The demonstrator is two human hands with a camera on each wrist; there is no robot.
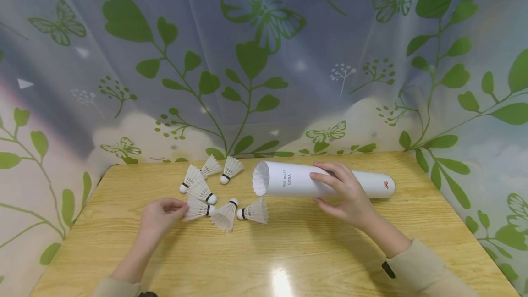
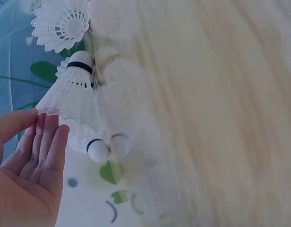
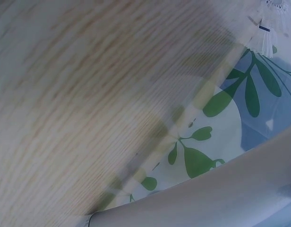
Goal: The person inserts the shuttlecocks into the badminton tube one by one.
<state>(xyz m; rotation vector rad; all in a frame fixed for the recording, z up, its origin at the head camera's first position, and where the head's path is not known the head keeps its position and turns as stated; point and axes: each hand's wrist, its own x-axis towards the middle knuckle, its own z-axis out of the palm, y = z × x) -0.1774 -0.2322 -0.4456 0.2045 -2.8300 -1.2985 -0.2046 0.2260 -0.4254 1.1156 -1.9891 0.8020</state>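
At the left of the table, my left hand (image 1: 158,217) pinches the skirt edge of a white shuttlecock (image 1: 197,209) between thumb and fingertips. The same pinch on the shuttlecock (image 2: 72,97) shows in the left wrist view, its black-banded cork pointing away from the hand. My right hand (image 1: 346,196) grips a long white shuttlecock tube (image 1: 297,180) around its middle. The tube lies sideways, open end to the left, with a ribbed white skirt showing in its mouth. In the right wrist view only part of the tube (image 3: 197,194) appears.
Several loose shuttlecocks lie around the held one, including one at the back (image 1: 232,169) and one below the tube mouth (image 1: 253,212). A leaf-patterned curtain (image 1: 264,104) hangs behind the wooden table (image 1: 231,260).
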